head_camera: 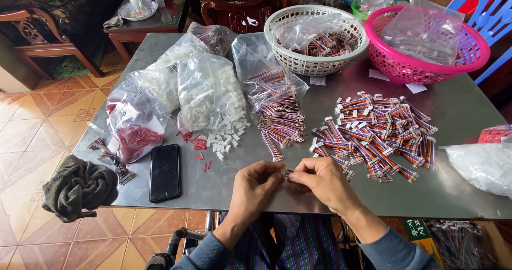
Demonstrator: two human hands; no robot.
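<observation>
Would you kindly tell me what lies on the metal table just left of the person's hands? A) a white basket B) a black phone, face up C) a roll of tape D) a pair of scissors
B: a black phone lies flat on the metal table, just left of the left hand.

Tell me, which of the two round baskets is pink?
The pink basket is at the far right corner of the metal table. The other, the white basket, sits to its left and holds striped cables.
</observation>
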